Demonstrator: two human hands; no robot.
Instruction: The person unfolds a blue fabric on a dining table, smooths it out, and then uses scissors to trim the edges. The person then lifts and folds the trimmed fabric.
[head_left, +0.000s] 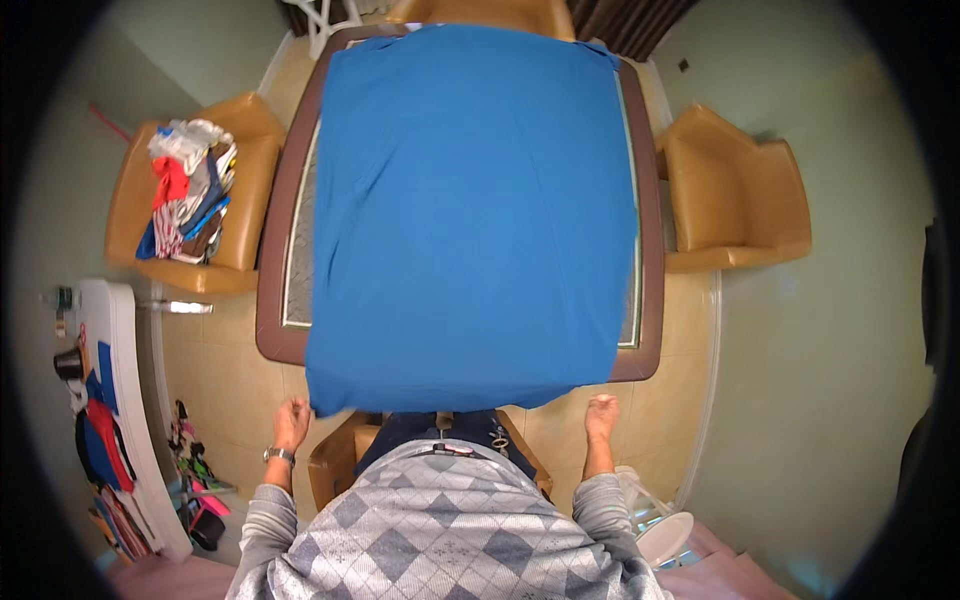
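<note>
A large blue cloth (472, 217) lies spread over the table, with a few creases and its near edge hanging past the table's front. Close by its near left corner is my left hand (291, 424), wearing a metal wristwatch (280, 454). The fingers there are bent and blurred, and whether they pinch the corner I cannot tell. Just below the cloth's near right corner is my right hand (602, 415), fingers curled in, with a small gap between it and the fabric.
The table has a brown rim (271, 330). Folded clothes (187, 195) are heaped on the left tan armchair (247, 187). Another tan armchair (739, 195) stands at right. A white surface (142, 420) at left holds clothes and small items. Behind my right arm is a white chair (664, 540).
</note>
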